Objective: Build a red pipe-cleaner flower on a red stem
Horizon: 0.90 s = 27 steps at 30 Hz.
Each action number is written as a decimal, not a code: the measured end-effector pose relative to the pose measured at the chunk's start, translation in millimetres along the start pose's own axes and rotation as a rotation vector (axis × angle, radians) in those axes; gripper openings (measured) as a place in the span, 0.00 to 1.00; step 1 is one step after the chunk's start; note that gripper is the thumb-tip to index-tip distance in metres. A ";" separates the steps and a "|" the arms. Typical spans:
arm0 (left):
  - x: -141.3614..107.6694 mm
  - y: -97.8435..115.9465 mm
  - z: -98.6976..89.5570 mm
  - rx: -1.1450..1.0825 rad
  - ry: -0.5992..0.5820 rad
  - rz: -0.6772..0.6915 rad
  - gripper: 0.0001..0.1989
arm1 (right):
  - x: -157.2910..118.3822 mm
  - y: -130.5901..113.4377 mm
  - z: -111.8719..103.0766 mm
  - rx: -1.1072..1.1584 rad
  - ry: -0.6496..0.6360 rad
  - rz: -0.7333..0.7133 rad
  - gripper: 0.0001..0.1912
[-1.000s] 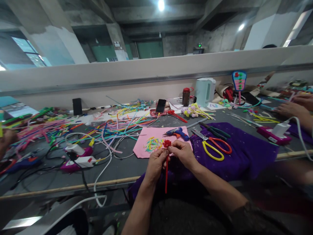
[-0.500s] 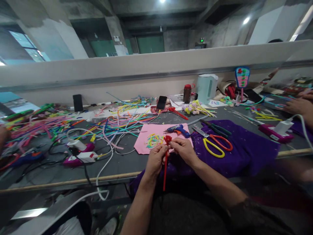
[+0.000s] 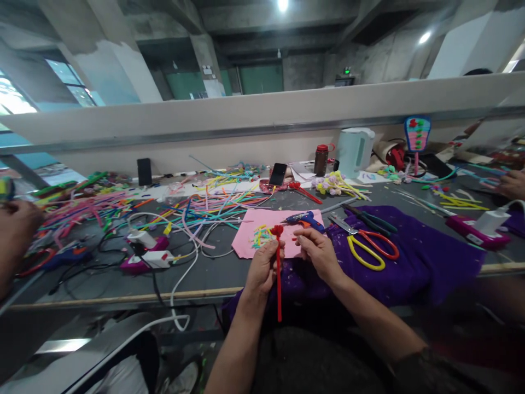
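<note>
My left hand [image 3: 263, 264] pinches a red pipe-cleaner flower [image 3: 277, 231] just below its bunched head. The flower's straight red stem hangs down past the palm. My right hand [image 3: 318, 249] is a little to the right, apart from the flower, thumb and forefinger together. A small red piece of pipe cleaner [image 3: 294, 238] shows at those fingertips, mostly hidden. Under and beyond both hands lies a pink sheet [image 3: 245, 241] with short yellow and teal cut pieces [image 3: 261, 235] on it. A blue glue gun [image 3: 305, 219] rests on the sheet's far right side.
Scissors [image 3: 369, 249] with red and yellow handles and dark pliers [image 3: 375, 221] lie on purple cloth [image 3: 435, 268]. Loose pipe cleaners [image 3: 217, 200] spread leftward near a power strip [image 3: 143, 261] and cables. Behind stand a bottle [image 3: 321, 161] and kettle [image 3: 353, 153]. Other people's hands are at both sides.
My right hand has drawn away from the flower to the right, with a small red piece at its fingertips. My left hand keeps its hold. At far left, another person's hand has risen into view.
</note>
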<state>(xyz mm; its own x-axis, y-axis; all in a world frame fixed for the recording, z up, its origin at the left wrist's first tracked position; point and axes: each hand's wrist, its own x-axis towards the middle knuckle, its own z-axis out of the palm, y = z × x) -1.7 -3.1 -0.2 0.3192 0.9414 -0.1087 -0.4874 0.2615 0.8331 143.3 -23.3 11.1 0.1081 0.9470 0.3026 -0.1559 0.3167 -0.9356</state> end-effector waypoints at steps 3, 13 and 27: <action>0.9 0.7 -1.8 -0.053 -0.018 -0.039 0.14 | -1.2 0.3 -1.0 0.052 -0.027 0.001 0.09; 2.0 3.5 -7.8 -0.237 -0.175 -0.145 0.09 | -1.7 4.0 -3.4 0.064 -0.075 0.017 0.16; -2.2 -3.0 0.2 -0.012 -0.066 -0.018 0.15 | -0.8 7.3 4.2 -0.191 -0.118 -0.089 0.13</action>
<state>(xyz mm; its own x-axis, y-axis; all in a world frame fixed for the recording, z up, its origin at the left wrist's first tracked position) -0.8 -6.0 -2.4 0.3802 0.9208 -0.0871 -0.4906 0.2806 0.8250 137.9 -21.5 4.8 -0.0042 0.9190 0.3943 0.0388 0.3941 -0.9182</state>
